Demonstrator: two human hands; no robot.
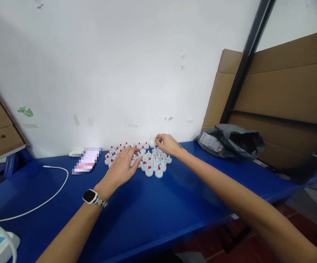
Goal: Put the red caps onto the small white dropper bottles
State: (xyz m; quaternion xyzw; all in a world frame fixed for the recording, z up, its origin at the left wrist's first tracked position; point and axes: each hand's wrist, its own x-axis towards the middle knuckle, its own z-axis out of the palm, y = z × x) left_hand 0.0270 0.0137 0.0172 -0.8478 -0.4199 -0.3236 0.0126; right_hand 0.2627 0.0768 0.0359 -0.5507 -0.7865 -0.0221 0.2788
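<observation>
Many small white nozzle caps [159,172] stand crowded together on the blue table by the wall. Several carry red tips, while others on the right side of the group have bare white spouts. My left hand [124,164], with a watch on its wrist, hovers over the left part of the group, its thumb apart from the outstretched fingers; some caps are hidden beneath it. At the back right edge of the group, my right hand [166,143] has its fingertips pinched at a white cap [152,143], whose details are blurred.
A blurred-out phone-like object [86,160] and a white cable [57,193] lie on the blue table [147,215] to the left. A white power strip [2,243] sits at the near left corner. A grey plastic bag [229,140] rests right, before cardboard [290,84].
</observation>
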